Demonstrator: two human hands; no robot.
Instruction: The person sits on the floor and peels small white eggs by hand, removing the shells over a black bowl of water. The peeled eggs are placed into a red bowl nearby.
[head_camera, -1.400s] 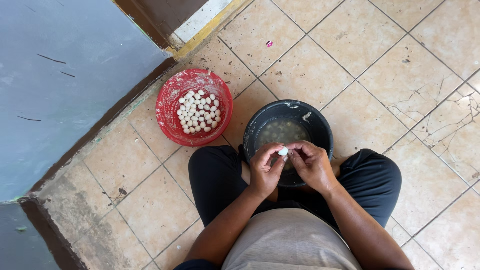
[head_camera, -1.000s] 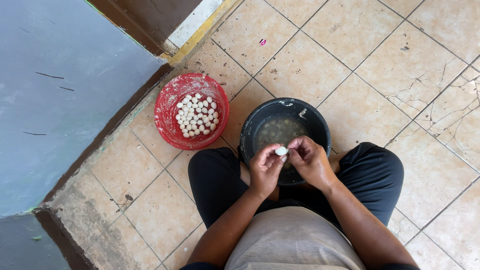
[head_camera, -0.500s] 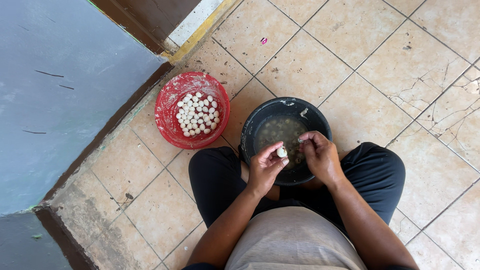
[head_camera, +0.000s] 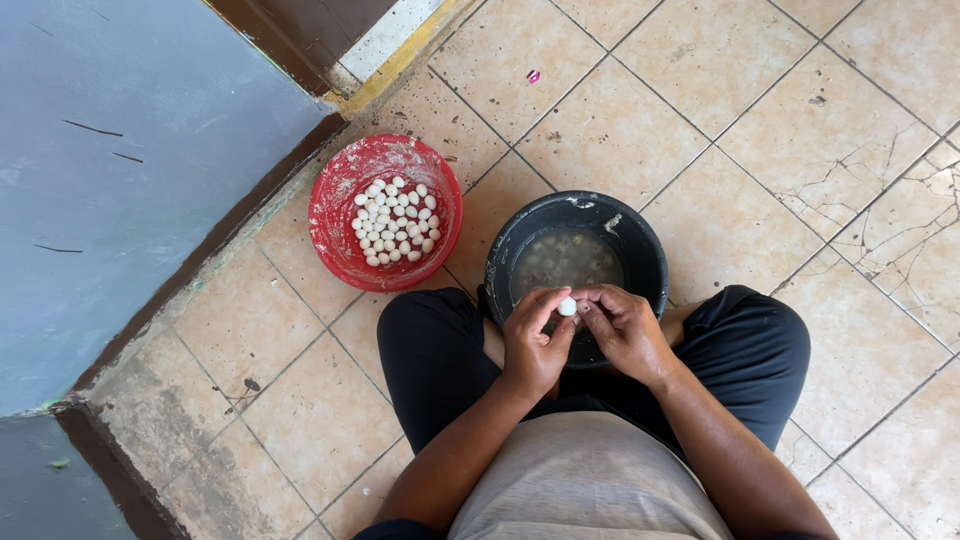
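Since half a second ago the right hand (head_camera: 625, 330) has come back in to meet the left hand (head_camera: 535, 340), so both again pinch the small white egg (head_camera: 567, 306) between them. At the far left a grey-blue wall (head_camera: 110, 180) with a dark brown base strip meets the floor. Just right of it sits a round red plastic bowl (head_camera: 340, 235), its inside dusted pale, holding a heap of small smooth white eggs (head_camera: 395, 222). Next comes the round black bucket (head_camera: 640, 250), with cloudy water and dim pale lumps inside, set between the person's dark-trousered knees. Over its near rim the egg is gripped by curled fingertips of both hands; it is too small to tell which way its long axis runs. The floor (head_camera: 800, 130) is beige square tile, cracked at the right, with a tiny pink scrap (head_camera: 533, 76) lying far off.
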